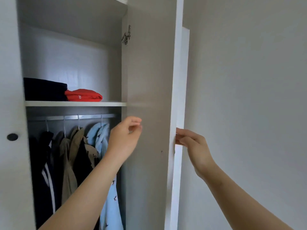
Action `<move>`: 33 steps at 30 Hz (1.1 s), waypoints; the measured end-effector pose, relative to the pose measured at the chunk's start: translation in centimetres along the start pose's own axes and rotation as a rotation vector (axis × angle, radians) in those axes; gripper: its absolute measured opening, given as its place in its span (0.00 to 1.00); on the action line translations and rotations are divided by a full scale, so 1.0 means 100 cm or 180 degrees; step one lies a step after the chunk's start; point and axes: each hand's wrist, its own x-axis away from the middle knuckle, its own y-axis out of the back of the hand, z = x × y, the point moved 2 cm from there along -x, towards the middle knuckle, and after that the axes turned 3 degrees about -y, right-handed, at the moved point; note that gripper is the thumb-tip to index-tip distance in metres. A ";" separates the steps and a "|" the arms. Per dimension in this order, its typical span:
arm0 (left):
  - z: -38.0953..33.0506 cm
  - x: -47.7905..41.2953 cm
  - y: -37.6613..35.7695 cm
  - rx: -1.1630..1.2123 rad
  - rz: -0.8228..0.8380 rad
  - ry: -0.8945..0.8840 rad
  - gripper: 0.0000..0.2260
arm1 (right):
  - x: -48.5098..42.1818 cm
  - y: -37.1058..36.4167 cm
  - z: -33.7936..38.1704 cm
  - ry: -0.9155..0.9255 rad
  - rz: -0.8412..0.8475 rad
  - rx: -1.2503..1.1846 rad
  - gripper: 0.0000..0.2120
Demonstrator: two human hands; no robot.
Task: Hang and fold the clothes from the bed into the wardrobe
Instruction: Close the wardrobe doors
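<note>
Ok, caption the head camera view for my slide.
Right hand on the wardrobe door edge, left hand before its inner face; hanging clothes below folded clothes.

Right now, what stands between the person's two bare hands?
The open grey wardrobe door stands between the left hand and the right hand, as the head view shows.

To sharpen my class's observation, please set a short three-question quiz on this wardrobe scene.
1. True or false: the folded red cotton top lies right of the folded dark navy stack on the white wardrobe shelf.
2. What does the right hand touch? A the black round knob; B the white edge of the open grey wardrobe door; C the silver metal hinge.
3. Fill in: the light-blue patterned shirt hangs from the metal ____.
Key: 1 true; 2 B; 3 rail.
</note>
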 end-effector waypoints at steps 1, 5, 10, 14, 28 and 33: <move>0.001 0.001 0.008 -0.0045 -0.0050 -0.0004 0.13 | 0.000 -0.007 0.000 0.0046 0.0180 -0.0007 0.30; 0.005 0.009 0.046 -0.0335 -0.0236 -0.0013 0.09 | -0.002 -0.045 -0.009 -0.0063 0.0839 0.0029 0.22; 0.018 0.020 0.109 -0.0966 -0.0580 0.0106 0.07 | -0.001 -0.115 -0.026 0.0092 0.1179 0.0322 0.19; 0.038 0.023 0.167 -0.1504 -0.0778 0.0282 0.09 | -0.007 -0.173 -0.038 0.0373 0.1080 0.0503 0.11; 0.138 -0.018 0.315 -0.2977 -0.0312 0.0553 0.15 | -0.094 -0.378 -0.062 0.0056 0.1071 0.1050 0.12; 0.182 -0.046 0.327 -0.3760 0.0220 0.0180 0.29 | -0.116 -0.416 -0.078 -0.0025 0.0811 0.1495 0.12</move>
